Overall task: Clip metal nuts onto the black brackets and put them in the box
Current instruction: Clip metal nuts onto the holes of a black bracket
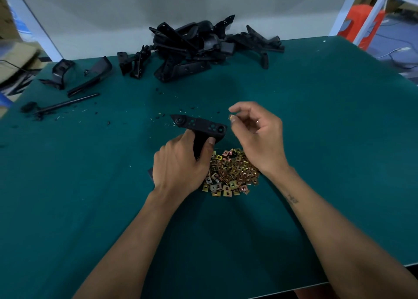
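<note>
My left hand [181, 165] grips a black bracket [200, 125] by its stem and holds it just above the green table, its flat perforated bar pointing away from me. My right hand [257, 136] pinches a single metal nut [231, 117] between thumb and forefinger, just right of the bracket's right end and not touching it. A heap of brass-coloured metal nuts [230, 174] lies on the table under and between my wrists. No box is in view.
A big pile of black brackets [199, 45] lies at the table's far edge, with loose black parts [63, 72] and a black rod [67, 103] at the far left. Black scraps dot the green mat [316, 117]. An orange stool [362, 25] stands beyond the right corner.
</note>
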`<state>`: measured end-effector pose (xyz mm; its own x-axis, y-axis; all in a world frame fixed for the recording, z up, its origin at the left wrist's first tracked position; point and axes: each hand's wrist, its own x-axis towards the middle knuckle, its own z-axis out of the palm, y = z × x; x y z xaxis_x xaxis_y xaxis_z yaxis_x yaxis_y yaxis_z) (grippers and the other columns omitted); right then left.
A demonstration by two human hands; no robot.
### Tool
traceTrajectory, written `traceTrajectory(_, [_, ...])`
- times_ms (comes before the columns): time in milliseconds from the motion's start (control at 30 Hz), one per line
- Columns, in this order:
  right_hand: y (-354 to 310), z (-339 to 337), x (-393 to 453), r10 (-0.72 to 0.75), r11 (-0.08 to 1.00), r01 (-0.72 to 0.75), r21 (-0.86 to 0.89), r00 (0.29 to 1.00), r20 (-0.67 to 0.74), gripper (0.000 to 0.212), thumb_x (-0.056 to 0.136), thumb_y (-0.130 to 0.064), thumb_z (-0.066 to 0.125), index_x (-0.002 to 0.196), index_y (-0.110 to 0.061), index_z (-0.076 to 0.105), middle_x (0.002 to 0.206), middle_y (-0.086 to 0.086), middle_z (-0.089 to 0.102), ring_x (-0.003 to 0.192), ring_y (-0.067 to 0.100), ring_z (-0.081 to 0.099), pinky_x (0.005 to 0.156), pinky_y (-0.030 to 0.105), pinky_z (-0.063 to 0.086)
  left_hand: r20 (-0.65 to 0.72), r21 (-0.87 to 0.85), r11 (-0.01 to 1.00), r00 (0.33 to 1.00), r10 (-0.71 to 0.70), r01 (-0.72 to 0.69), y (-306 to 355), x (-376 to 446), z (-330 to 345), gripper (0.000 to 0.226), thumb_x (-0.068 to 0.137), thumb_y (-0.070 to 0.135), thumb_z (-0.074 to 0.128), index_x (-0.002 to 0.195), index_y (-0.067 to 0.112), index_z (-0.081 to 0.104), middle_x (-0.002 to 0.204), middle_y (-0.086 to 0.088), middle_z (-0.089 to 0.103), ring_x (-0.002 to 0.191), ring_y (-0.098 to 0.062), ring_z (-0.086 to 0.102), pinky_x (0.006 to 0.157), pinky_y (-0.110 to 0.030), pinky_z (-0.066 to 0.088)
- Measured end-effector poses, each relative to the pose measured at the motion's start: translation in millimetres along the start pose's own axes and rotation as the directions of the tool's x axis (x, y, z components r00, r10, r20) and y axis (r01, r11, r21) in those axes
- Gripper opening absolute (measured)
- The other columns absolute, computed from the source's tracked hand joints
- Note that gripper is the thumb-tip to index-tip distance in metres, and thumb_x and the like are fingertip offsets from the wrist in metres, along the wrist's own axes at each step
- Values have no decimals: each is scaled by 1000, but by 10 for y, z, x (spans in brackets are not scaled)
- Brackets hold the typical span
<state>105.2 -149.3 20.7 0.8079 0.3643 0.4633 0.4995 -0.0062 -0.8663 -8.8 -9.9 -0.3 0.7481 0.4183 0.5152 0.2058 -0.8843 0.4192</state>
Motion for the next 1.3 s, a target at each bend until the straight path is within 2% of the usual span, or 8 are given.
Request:
traceTrajectory(200, [-56,-4,3,154,952,-158,262,987,35,20,88,-1,73,100,-16,77,86,4,74,79,18,71,75,29,59,-7,-13,1000,1000,2,-2,-5,0,-3,39,96,59,43,85,22,50,67,13,44,57,-28,55,52,-31,29])
traceTrajectory(467, [-16,-25,52,252,939,-246,238,968,6,16,104,-3,54,99,-12,67,75,-4,71,65,13,66,60,23,52,-7,-11,1000,1000,-10,10,-14,-2,9,40,96,59,43,84,22,49,64,13,41,54,-21,38,52,-31,29])
traceTrajectory(600, [-17,-17,74,342,897,-332,293,940,17,17,103,0,54,97,-9,66,88,0,68,75,10,67,68,25,55,-8,-8,1000,1000,-12,12,-17,0,11,39,96,58,45,84,22,50,64,14,40,54,-20,39,52,-31,30])
traceTrajectory(733, [-57,-48,74,405,806,-388,448,912,61,15,96,7,62,98,-6,70,81,3,71,75,14,69,71,24,56,-9,-14,1000,1000,-15,15,-18,1,12,39,97,59,45,84,22,51,63,16,39,54,-20,40,52,-31,32])
traceTrajectory(867, [-117,-83,74,420,736,-405,543,901,104,17,88,11,69,98,-2,69,87,10,74,79,20,72,75,25,58,-16,-20,1000,1000,-6,5,-16,3,4,39,97,58,45,86,21,53,63,16,40,53,-19,39,52,-31,31])
traceTrajectory(967, [-154,-78,59,399,749,-411,521,906,141,16,84,11,73,91,-4,72,84,10,76,80,21,74,75,27,59,-39,-29,999,999,29,-30,2,-1,-11,36,98,55,47,86,21,51,64,16,38,52,-18,37,52,-29,28])
traceTrajectory(1167, [-198,-25,15,350,754,-416,508,910,223,21,84,10,72,79,-10,73,81,6,73,83,21,71,89,45,60,-37,-32,998,998,60,-61,17,0,-18,33,99,53,47,89,22,52,65,15,40,51,-21,43,51,-30,28])
traceTrajectory(1300, [-211,-38,18,360,686,-437,581,899,252,17,83,10,73,84,-6,70,80,8,74,83,23,73,82,40,61,-24,-10,996,996,88,-88,6,4,-14,37,100,53,48,90,19,55,68,13,46,54,-25,49,51,-31,30])
